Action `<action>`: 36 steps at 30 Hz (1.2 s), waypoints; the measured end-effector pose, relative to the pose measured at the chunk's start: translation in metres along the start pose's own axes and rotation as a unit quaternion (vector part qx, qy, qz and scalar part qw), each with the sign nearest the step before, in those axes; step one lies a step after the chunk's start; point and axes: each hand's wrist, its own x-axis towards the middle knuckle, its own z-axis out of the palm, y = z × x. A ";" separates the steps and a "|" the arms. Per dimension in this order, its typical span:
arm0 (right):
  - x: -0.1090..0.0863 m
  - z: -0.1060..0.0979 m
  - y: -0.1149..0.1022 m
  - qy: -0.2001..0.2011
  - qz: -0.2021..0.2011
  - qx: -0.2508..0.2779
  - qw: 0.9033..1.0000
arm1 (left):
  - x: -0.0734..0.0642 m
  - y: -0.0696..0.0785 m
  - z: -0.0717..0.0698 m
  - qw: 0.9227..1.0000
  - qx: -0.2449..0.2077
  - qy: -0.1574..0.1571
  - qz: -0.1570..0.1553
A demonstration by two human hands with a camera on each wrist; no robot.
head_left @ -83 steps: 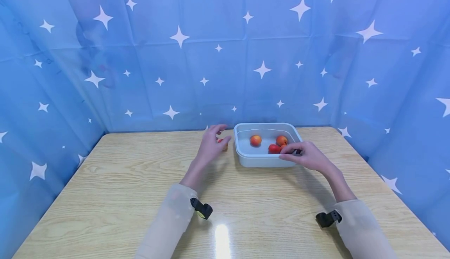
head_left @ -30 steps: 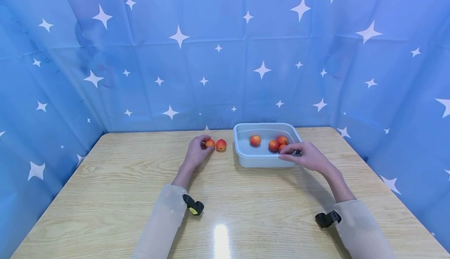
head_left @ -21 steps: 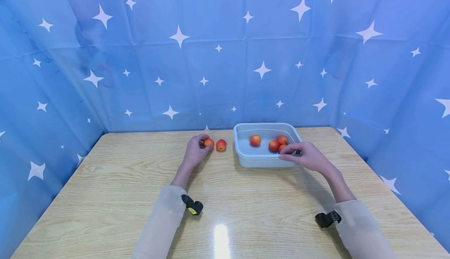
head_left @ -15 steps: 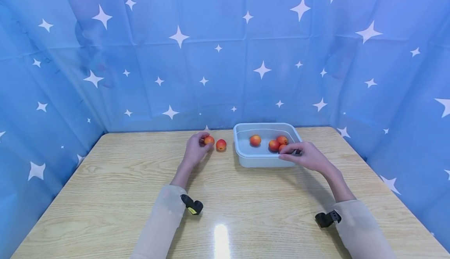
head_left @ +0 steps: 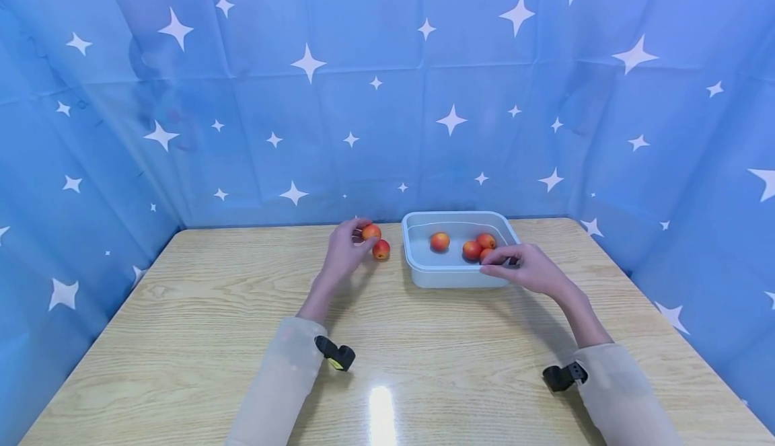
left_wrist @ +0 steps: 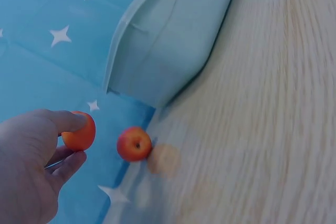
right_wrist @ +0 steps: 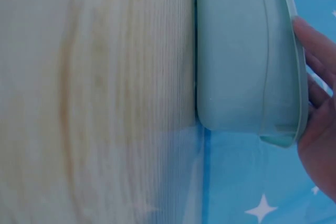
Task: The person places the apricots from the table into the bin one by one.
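Note:
In my left hand (head_left: 345,251) I hold a small red-orange apple (head_left: 372,231) between thumb and fingers, raised just over the table. The left wrist view shows this apple (left_wrist: 80,134) with the thumb across its top. A second apple (head_left: 381,250) lies on the table beside it, its dimple showing in the left wrist view. To the right stands a pale blue plastic container (head_left: 460,279) with several apples inside. My right hand (head_left: 529,264) pinches the near right part of its rim, partly hiding one apple. The right wrist view shows fingers at the rim.
Inside the container, one apple (head_left: 440,241) sits apart on the left; others are bunched at the right, such as the apple (head_left: 486,241). A wood-grain table (head_left: 242,338) bears everything. A blue curtain with white stars (head_left: 375,130) hangs behind its far edge.
Over the last second my left hand, with the apple pinched in it, has first drawn slightly left, then moved up and right above the second apple. The right hand and container stay put.

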 end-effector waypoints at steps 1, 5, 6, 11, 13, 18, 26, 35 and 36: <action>0.000 0.000 0.000 0.000 -0.001 0.000 1.000 | 0.000 0.003 0.001 1.000 0.001 -0.001 0.004; 0.000 0.000 0.000 0.001 -0.003 0.000 1.000 | 0.001 0.015 0.004 1.000 0.008 -0.002 0.026; 0.000 0.000 0.000 0.001 -0.004 0.000 1.000 | 0.001 0.018 0.004 0.999 0.007 -0.001 0.031; 0.000 0.000 0.000 0.001 -0.002 -0.001 1.000 | 0.000 0.030 0.009 0.998 -0.001 0.005 0.058; 0.000 0.000 0.000 0.001 0.000 -0.002 1.000 | 0.000 0.034 0.011 0.998 -0.006 0.006 0.068; 0.000 0.000 0.000 0.001 0.002 -0.002 1.000 | -0.001 0.041 0.017 0.995 -0.025 0.006 0.092; 0.000 0.001 0.001 0.003 0.004 -0.007 1.000 | -0.003 0.050 0.029 0.993 -0.064 -0.004 0.104; 0.000 0.000 0.002 0.003 -0.004 -0.003 1.000 | -0.006 0.062 0.046 0.994 -0.063 -0.035 0.087; 0.000 0.000 0.001 0.003 -0.005 -0.003 1.000 | -0.006 0.064 0.048 0.994 -0.058 -0.041 0.082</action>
